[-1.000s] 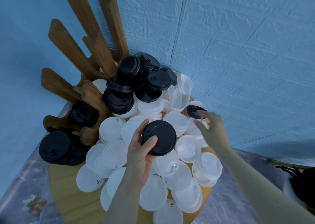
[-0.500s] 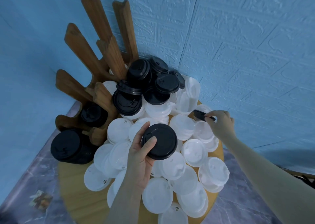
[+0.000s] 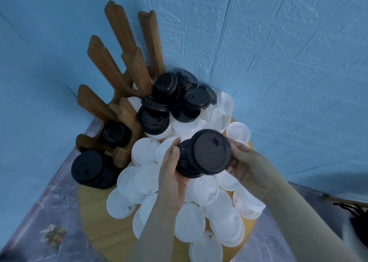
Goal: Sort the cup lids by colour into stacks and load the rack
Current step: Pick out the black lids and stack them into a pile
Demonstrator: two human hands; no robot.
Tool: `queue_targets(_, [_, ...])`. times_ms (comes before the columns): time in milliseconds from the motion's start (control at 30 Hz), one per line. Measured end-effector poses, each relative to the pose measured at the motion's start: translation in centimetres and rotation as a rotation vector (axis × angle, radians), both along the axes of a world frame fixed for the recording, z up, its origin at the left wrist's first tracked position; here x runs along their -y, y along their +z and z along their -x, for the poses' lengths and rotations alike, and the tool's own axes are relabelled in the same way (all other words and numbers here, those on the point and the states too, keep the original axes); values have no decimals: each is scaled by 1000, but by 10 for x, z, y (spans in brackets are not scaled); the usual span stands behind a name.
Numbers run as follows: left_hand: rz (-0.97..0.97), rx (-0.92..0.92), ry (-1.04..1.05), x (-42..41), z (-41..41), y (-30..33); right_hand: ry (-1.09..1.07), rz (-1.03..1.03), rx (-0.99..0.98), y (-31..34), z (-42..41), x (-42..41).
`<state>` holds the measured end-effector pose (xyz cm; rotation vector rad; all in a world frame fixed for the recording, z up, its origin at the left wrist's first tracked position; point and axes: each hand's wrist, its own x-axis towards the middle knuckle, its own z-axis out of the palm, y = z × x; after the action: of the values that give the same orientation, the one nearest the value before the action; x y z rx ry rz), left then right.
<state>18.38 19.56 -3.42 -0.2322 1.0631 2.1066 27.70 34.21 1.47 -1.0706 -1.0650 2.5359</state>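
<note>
**Both hands close on black lids above the pile**

The left hand point(image 3: 171, 174) and right hand point(image 3: 247, 166) curl around a small stack of round black plastic cup lids point(image 3: 203, 154), held above loose white plastic lids point(image 3: 189, 222) covering a round wooden table point(image 3: 95, 208). A slotted wooden rack point(image 3: 119, 66) stands against the textured blue wall point(image 3: 278, 52).
</note>
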Motion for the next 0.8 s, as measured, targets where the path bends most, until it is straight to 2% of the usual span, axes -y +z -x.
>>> queue_targets(167, [9,-62,-36,5,-3,5,55,-414,175,3,12,16])
queue_targets(367, [0,-27,39,11,3,6,64,-714,244,11,18,25])
queue_targets(433, [-9,-33,64,13,6,5,143,-702,252,8,19,28])
queue_targets(500, [-16,-55,65,16,10,6,229,-593,224,3,24,31])
queue_targets(600, [-42,-66,66,22,17,7,235,-553,173,-4,36,35])
queue_targets(733, [-32,-66,118,36,31,3,302,-601,137,-14,60,42])
queue_targets(800, [-20,-59,160,45,40,0,397,-711,138,-18,76,45])
